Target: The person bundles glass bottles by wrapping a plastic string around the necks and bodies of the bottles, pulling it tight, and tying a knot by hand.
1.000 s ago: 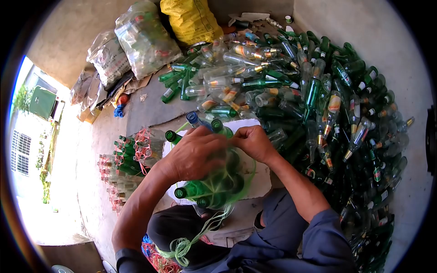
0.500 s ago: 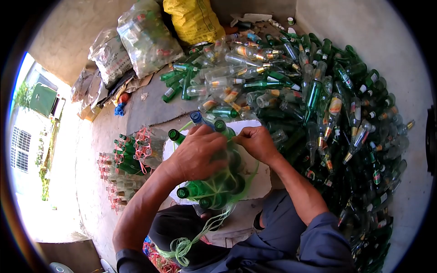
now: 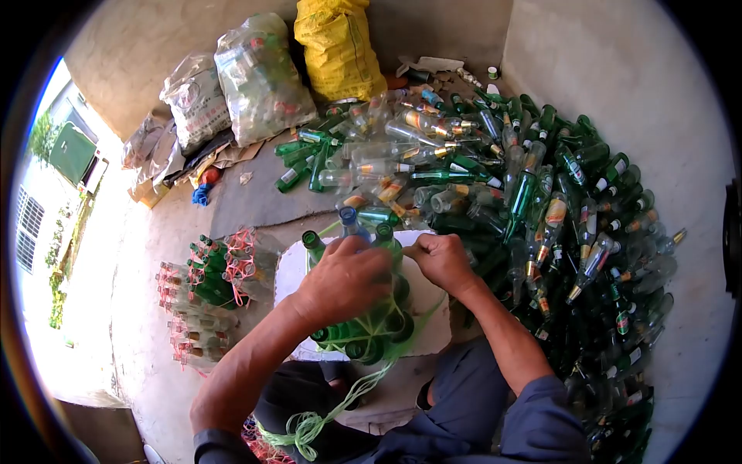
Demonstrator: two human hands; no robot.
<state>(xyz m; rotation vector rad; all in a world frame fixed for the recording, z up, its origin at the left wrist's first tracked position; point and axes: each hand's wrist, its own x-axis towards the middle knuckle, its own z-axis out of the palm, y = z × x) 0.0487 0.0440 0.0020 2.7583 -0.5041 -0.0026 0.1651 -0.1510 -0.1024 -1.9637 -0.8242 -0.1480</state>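
Observation:
A cluster of green glass bottles (image 3: 363, 329), with one bluish bottle (image 3: 352, 222) at its far side, stands on a white board (image 3: 429, 329) in front of my knees. Light green plastic string (image 3: 371, 379) wraps round the cluster and trails to a loose knotted bundle by my lap. My left hand (image 3: 348, 282) is over the bottle necks, its fingers blurred and partly hidden. Just right of the cluster, my right hand (image 3: 442, 261) is closed in a pinch on the thin green string, close to a bottle neck.
A large heap of loose bottles (image 3: 533, 209) fills the right and back. Bottle groups tied with pink string (image 3: 239, 267) stand at the left. Stuffed clear bags (image 3: 263, 85) and a yellow sack (image 3: 336, 46) lean on the back wall.
The camera view has shifted slightly, so the scene sits lower in the frame. My left hand has moved a little over the bottles; the right stays beside them, still pinched.

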